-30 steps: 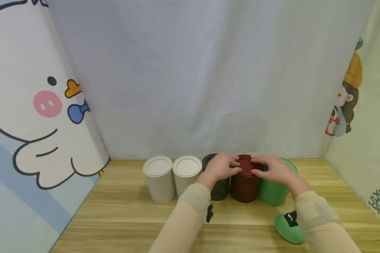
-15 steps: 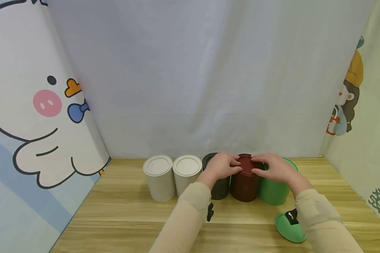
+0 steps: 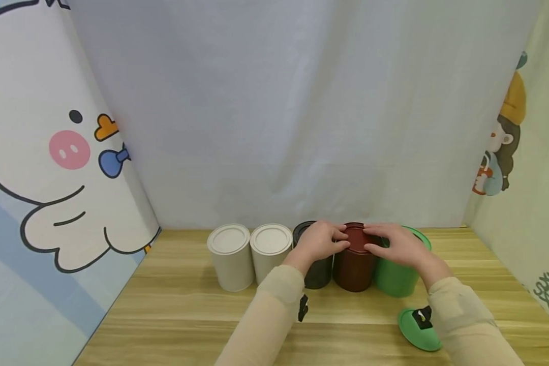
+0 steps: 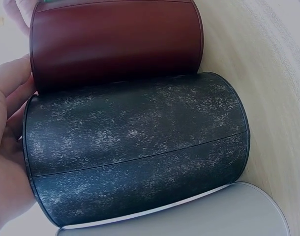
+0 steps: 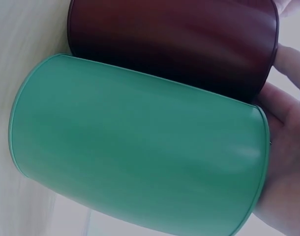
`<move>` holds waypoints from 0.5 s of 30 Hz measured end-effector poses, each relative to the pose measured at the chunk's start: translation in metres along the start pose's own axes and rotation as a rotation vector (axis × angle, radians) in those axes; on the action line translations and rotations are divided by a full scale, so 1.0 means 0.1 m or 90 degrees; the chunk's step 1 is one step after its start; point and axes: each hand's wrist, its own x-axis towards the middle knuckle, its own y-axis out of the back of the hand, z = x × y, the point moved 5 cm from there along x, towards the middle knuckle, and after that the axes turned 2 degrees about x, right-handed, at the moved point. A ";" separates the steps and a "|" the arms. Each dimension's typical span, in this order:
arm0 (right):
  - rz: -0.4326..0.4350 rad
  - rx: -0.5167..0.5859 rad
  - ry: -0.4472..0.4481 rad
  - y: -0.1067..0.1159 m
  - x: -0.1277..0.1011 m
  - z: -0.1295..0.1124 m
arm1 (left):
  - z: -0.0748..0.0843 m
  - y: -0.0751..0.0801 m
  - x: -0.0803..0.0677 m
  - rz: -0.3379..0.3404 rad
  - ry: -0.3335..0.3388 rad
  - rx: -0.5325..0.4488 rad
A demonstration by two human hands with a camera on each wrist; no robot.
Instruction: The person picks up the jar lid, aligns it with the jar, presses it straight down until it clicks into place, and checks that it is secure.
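A dark red can (image 3: 353, 273) stands upright, its red lid (image 3: 357, 238) on top. My left hand (image 3: 317, 241) reaches over the black can (image 3: 319, 275), fingertips and thumb at the left edge of that lid. From the other side my right hand (image 3: 400, 246) touches the lid's right edge, its palm above the green can (image 3: 395, 279). Fingers of both hands look relaxed and apart, not closed round the can. In the left wrist view the thumb lies near the red can's (image 4: 115, 44) rim. The right wrist view shows the green can (image 5: 140, 142) beside the red one.
Two white cans, one at the far left (image 3: 232, 270) and one (image 3: 264, 262) beside the black can, complete the row. A green lid (image 3: 414, 333) lies on the wooden table (image 3: 347, 335) near my right sleeve. A pale curtain (image 3: 274, 127) hangs behind.
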 end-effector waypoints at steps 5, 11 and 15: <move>0.016 -0.002 0.011 0.00 -0.01 0.00 | 0.00 0.01 0.00 0.006 -0.007 0.015; 0.025 -0.004 0.006 -0.01 -0.03 0.01 | 0.02 -0.01 -0.01 0.022 -0.016 0.033; 0.032 -0.005 0.005 -0.02 -0.06 0.01 | 0.06 0.01 -0.02 0.046 -0.029 0.060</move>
